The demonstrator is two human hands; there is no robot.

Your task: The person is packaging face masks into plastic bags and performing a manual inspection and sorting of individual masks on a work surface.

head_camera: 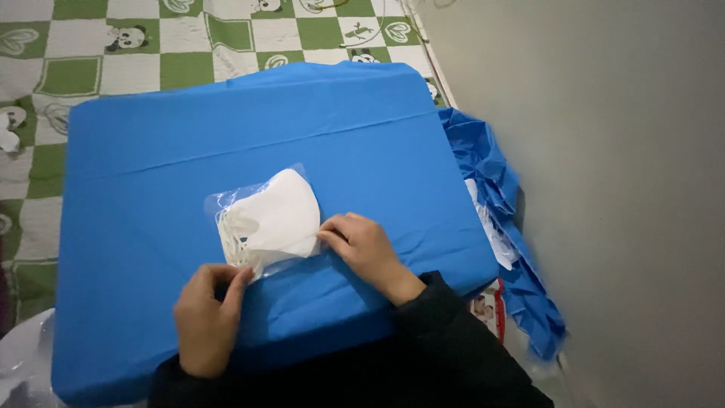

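Nearest the camera, the left hand (205, 317) pinches the clear bag's (260, 219) lower corner in a closed grip; the right hand (362, 245) pinches its right edge. The white mask (276, 219) lies inside, between both grips, on the blue surface (151, 189). Steady, opposed pulls would likely part the bag cleanly.

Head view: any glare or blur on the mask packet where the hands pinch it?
Head view: soft, even light; the clear packet shows only faint sheen at its top edge; left hand and right hand look slightly soft, the mask edges still readable.
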